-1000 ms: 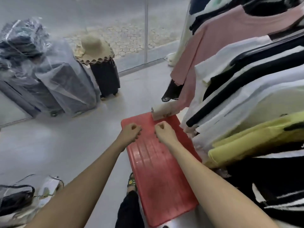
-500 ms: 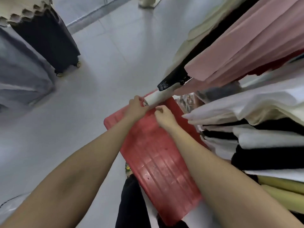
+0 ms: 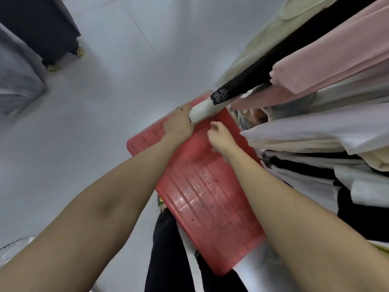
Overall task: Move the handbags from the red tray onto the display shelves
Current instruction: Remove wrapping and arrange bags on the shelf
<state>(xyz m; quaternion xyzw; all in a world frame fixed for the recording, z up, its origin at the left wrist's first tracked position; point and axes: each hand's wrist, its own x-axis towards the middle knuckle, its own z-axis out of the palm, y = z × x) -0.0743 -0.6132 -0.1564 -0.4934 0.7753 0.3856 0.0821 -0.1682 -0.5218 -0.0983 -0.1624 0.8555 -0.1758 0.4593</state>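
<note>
The red tray (image 3: 202, 199) lies below me, its ribbed surface bare where I can see it. At its far edge lies a white cylindrical item (image 3: 203, 110), partly under a hanging black garment. My left hand (image 3: 179, 123) grips the near end of that white item. My right hand (image 3: 221, 137) hovers over the tray just right of it, fingers loosely curled, holding nothing. No handbag is plainly visible on the tray. Some brownish items (image 3: 252, 116) show behind the tray's right edge under the clothes.
A rack of hanging clothes (image 3: 315, 81), pink, white, black and cream, crowds the right side and overhangs the tray. A dark wheeled suitcase (image 3: 42, 32) stands at the upper left beside a plastic-covered grey one (image 3: 14, 81). My dark trouser leg (image 3: 168, 249) and the pale floor (image 3: 105, 102) lie below.
My view has tipped down and closer to the tray. My left hand moved forward from the tray's surface and took hold of the white item; my right hand stayed beside it.
</note>
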